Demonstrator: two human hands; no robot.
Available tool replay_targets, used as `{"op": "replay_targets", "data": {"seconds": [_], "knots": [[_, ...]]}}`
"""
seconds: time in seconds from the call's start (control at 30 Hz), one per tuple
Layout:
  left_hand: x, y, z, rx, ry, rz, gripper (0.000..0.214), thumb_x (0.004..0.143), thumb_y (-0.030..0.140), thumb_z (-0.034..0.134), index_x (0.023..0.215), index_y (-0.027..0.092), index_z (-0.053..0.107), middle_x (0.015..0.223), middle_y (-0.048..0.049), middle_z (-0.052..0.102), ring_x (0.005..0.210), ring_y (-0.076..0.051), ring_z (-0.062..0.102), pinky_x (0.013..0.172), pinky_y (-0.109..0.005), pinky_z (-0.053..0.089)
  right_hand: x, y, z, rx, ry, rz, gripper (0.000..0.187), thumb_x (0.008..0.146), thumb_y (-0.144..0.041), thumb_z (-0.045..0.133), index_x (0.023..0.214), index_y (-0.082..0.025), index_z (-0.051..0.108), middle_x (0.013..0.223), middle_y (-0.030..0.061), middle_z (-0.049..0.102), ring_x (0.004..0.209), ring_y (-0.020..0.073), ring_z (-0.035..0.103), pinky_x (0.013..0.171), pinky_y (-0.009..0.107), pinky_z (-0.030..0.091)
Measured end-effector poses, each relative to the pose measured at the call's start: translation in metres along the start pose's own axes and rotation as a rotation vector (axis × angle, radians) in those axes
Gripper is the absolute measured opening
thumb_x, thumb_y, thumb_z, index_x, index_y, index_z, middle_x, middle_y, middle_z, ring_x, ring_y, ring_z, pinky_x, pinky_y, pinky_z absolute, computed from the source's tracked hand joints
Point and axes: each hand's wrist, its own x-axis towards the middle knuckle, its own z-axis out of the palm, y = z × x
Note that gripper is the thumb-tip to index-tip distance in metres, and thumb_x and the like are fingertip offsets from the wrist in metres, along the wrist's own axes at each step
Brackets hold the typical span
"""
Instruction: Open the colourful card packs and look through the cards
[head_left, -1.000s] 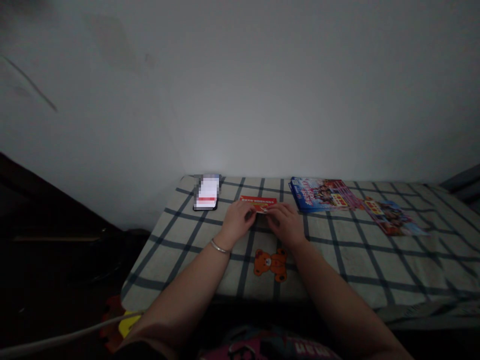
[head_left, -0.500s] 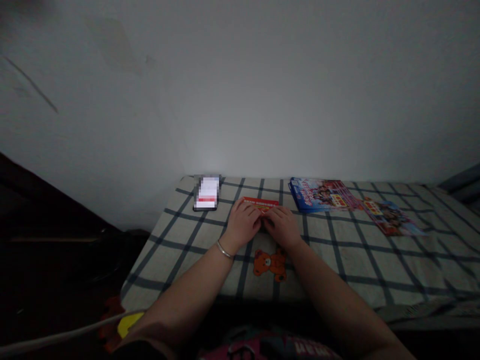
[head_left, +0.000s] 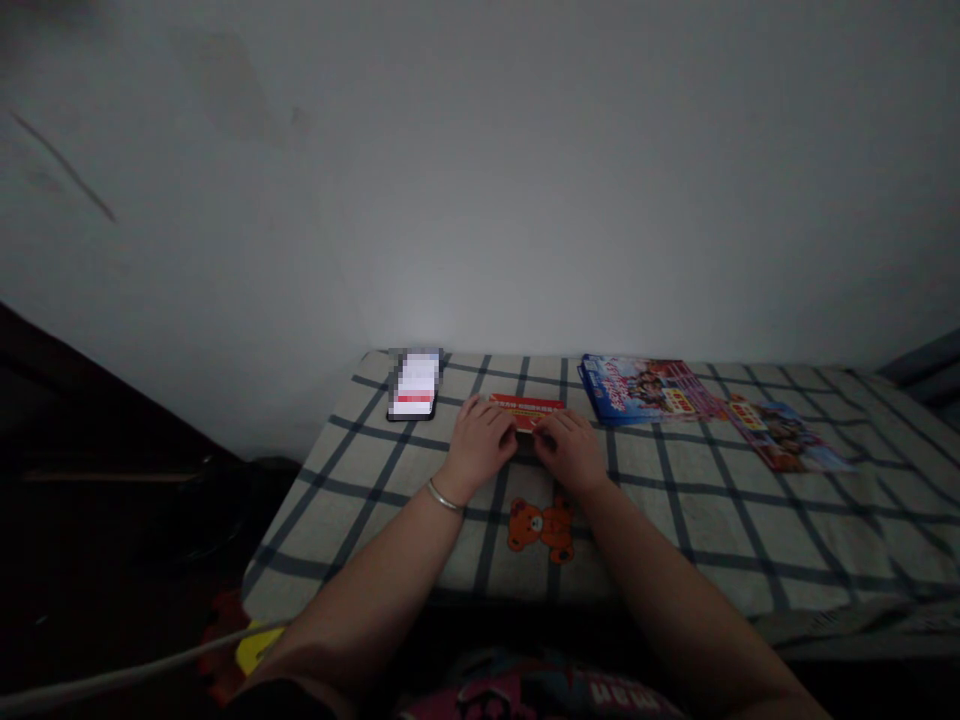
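Note:
A small red printed piece of paper (head_left: 527,414) with pale lettering lies at the middle of the checked cloth, its near edge raised a little. My left hand (head_left: 481,447) grips its left near side, with the fingers curled and a silver bangle on the wrist. At the right near side, my right hand (head_left: 574,452) pinches the same paper. The fingertips of both hands are partly hidden under its edge. Below the hands, an orange bear picture (head_left: 540,530) shows on the cloth.
A phone (head_left: 414,385) with a lit screen lies at the back left. Colourful printed booklets (head_left: 637,390) are at the back right, with another printed sheet (head_left: 784,435) beside them. The checked cloth (head_left: 675,520) covers the table, and a pale wall (head_left: 525,200) rises behind it.
My hands have moved apart, the left one to the left and the right one slightly to the right. More of the red paper shows between them.

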Motion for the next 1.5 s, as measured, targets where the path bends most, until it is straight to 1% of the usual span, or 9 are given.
{"op": "replay_targets", "data": {"seconds": [0.17, 0.3, 0.53, 0.9, 1.07, 1.17, 1.37, 1.43, 1.5], "knots": [[0.000, -0.003, 0.000, -0.041, -0.018, -0.042, 0.008, 0.079, 0.017, 0.058, 0.083, 0.022, 0.062, 0.086, -0.0037, 0.066, 0.094, -0.023, 0.057, 0.106, -0.048, 0.033, 0.001, 0.001, -0.001, 0.025, 0.021, 0.016, 0.007, 0.080, -0.017, 0.057, 0.082, -0.022, 0.061, 0.082, 0.0037, 0.067, 0.087, 0.0220, 0.058, 0.083, 0.036, 0.046], [0.001, -0.007, 0.000, -0.065, -0.013, -0.085, 0.008, 0.076, 0.016, 0.060, 0.082, 0.021, 0.062, 0.086, -0.0031, 0.065, 0.094, -0.022, 0.057, 0.105, -0.046, 0.034, 0.000, 0.004, -0.003, 0.037, 0.033, 0.068, 0.008, 0.079, -0.016, 0.057, 0.081, -0.022, 0.061, 0.083, 0.0037, 0.067, 0.087, 0.0221, 0.059, 0.082, 0.036, 0.046], [0.000, -0.020, 0.004, -0.134, 0.008, -0.187, 0.007, 0.076, 0.015, 0.061, 0.082, 0.020, 0.061, 0.084, -0.0030, 0.065, 0.088, -0.023, 0.058, 0.084, -0.039, 0.044, -0.001, 0.012, -0.002, 0.075, 0.068, 0.155, 0.006, 0.079, -0.018, 0.057, 0.081, -0.021, 0.062, 0.082, 0.0040, 0.067, 0.084, 0.0222, 0.059, 0.080, 0.036, 0.047], [-0.001, -0.022, 0.006, -0.140, 0.016, -0.239, 0.008, 0.076, 0.015, 0.061, 0.081, 0.020, 0.062, 0.083, -0.0024, 0.067, 0.085, -0.022, 0.060, 0.080, -0.037, 0.045, 0.000, 0.013, -0.004, 0.068, 0.102, 0.184, 0.007, 0.080, -0.020, 0.054, 0.078, -0.021, 0.061, 0.079, 0.0046, 0.065, 0.081, 0.0219, 0.059, 0.077, 0.036, 0.048], [-0.002, -0.024, 0.007, -0.170, 0.006, -0.298, 0.007, 0.076, 0.014, 0.060, 0.078, 0.020, 0.060, 0.077, -0.0014, 0.065, 0.077, -0.020, 0.059, 0.072, -0.034, 0.046, -0.001, 0.017, -0.003, 0.082, 0.133, 0.220, 0.007, 0.079, -0.019, 0.054, 0.076, -0.022, 0.060, 0.077, 0.0048, 0.064, 0.081, 0.0222, 0.059, 0.077, 0.036, 0.048], [-0.002, -0.025, 0.009, -0.199, 0.017, -0.320, 0.004, 0.081, 0.017, 0.056, 0.081, 0.020, 0.059, 0.076, -0.0017, 0.064, 0.075, -0.019, 0.059, 0.069, -0.033, 0.047, -0.002, 0.017, -0.001, 0.078, 0.090, 0.200, 0.006, 0.080, -0.020, 0.055, 0.079, -0.022, 0.061, 0.081, 0.0049, 0.066, 0.084, 0.0228, 0.060, 0.078, 0.037, 0.048], [-0.002, -0.028, 0.014, -0.267, 0.044, -0.289, 0.011, 0.088, 0.020, 0.049, 0.089, 0.018, 0.059, 0.088, -0.0052, 0.065, 0.084, -0.019, 0.061, 0.076, -0.033, 0.048, -0.001, 0.012, 0.001, 0.072, -0.059, 0.054, 0.007, 0.080, -0.019, 0.056, 0.082, -0.022, 0.062, 0.087, 0.0058, 0.067, 0.086, 0.0217, 0.061, 0.080, 0.036, 0.048], [-0.003, -0.029, 0.015, -0.248, 0.029, -0.291, 0.012, 0.088, 0.021, 0.049, 0.091, 0.018, 0.060, 0.089, -0.0056, 0.066, 0.085, -0.019, 0.061, 0.077, -0.034, 0.048, -0.001, 0.012, 0.002, 0.081, -0.103, 0.045, 0.007, 0.080, -0.018, 0.056, 0.083, -0.022, 0.061, 0.087, 0.0054, 0.067, 0.086, 0.0213, 0.060, 0.079, 0.036, 0.048], [-0.004, -0.028, 0.015, -0.177, 0.016, -0.307, 0.013, 0.088, 0.023, 0.051, 0.094, 0.018, 0.061, 0.091, -0.0068, 0.066, 0.088, -0.022, 0.061, 0.082, -0.038, 0.048, -0.001, 0.012, 0.001, 0.114, -0.140, 0.041, 0.006, 0.080, -0.018, 0.057, 0.082, -0.022, 0.061, 0.086, 0.0045, 0.067, 0.084, 0.0203, 0.060, 0.078, 0.034, 0.048]]}}
